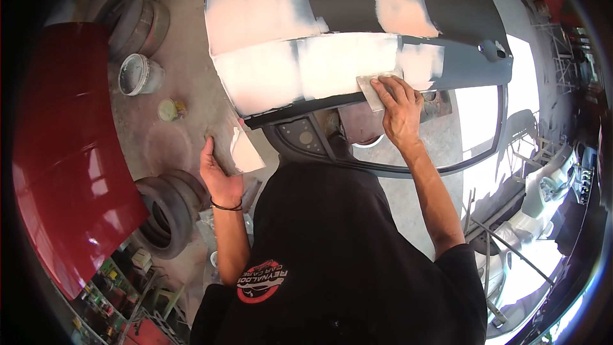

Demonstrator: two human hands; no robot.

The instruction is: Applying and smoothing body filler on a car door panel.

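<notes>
A dark car door [472, 67] lies across the top of the view, patched with pale pinkish-white filler [338, 61]; its window frame [389, 169] points toward me. My right hand [402, 112] is closed on a flat spreader [370, 96], pressed against the near edge of the filler. Low at my left, my left hand [220, 172] holds a flat board [249, 153] carrying a pale mass of filler, its fingers hidden beneath the board and its thumb on the edge.
A red car panel [70, 147] stands at left, near tyres [163, 217], more tyres [131, 22], a bucket [137, 73] and a small can [169, 108] on the concrete floor [185, 70]. At right are metal stands [514, 255] and silver car parts [536, 204].
</notes>
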